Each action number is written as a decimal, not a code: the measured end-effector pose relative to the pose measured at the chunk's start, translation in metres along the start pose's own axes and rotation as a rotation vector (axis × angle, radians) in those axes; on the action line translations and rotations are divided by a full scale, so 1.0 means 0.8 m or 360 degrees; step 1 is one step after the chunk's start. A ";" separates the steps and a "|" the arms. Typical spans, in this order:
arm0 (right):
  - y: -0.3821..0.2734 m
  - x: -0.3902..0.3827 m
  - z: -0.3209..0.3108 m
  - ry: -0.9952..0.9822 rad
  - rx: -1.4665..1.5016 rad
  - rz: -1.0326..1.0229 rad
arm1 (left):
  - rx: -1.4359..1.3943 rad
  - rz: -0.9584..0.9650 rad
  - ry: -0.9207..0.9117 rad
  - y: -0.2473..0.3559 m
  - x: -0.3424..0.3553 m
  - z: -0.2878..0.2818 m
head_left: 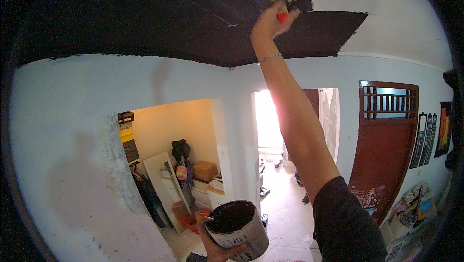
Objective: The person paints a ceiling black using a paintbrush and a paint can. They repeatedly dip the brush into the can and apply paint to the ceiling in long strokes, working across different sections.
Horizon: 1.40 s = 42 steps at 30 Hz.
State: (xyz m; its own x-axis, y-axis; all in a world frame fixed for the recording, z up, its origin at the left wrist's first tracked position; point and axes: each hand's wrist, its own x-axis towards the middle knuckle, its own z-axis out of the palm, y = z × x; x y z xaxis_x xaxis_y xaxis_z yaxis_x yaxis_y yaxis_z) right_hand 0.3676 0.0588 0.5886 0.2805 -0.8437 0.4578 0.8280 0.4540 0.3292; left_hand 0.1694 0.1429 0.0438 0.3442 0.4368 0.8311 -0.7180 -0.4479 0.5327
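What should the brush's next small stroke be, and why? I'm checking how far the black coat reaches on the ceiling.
Probably a short stroke toward the white area: the right hand presses the red-handled brush to the ceiling at the black paint's ragged edge, with bare white ceiling just beyond. The left hand holds the paint pot below.

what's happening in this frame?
A person is painting a ceiling black. The right hand, raised overhead, holds a red-handled brush against the ceiling at the edge of the black area; part of the ceiling at right is unpainted white. The left hand holds a paint-stained bucket low down.
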 end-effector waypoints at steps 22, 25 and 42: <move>0.002 -0.013 -0.025 -0.0283 0.0131 -0.0417 | 0.0016 -0.0133 -0.0066 0.021 -0.020 -0.034; 0.034 0.022 -0.036 0.0038 -0.0159 0.0222 | 0.0034 -0.0117 -0.0063 0.027 -0.021 -0.040; -0.142 -0.030 0.060 -0.0531 0.0187 -0.0780 | -0.0061 -0.0153 -0.0035 0.017 -0.031 -0.041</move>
State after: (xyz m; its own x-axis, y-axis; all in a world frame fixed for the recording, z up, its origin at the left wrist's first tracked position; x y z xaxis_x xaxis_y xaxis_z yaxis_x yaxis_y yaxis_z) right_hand 0.2436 0.0418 0.5800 -0.3031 -0.8357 0.4580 0.7580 0.0799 0.6474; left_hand 0.1315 0.1514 0.0257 0.4254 0.4590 0.7800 -0.7035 -0.3745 0.6041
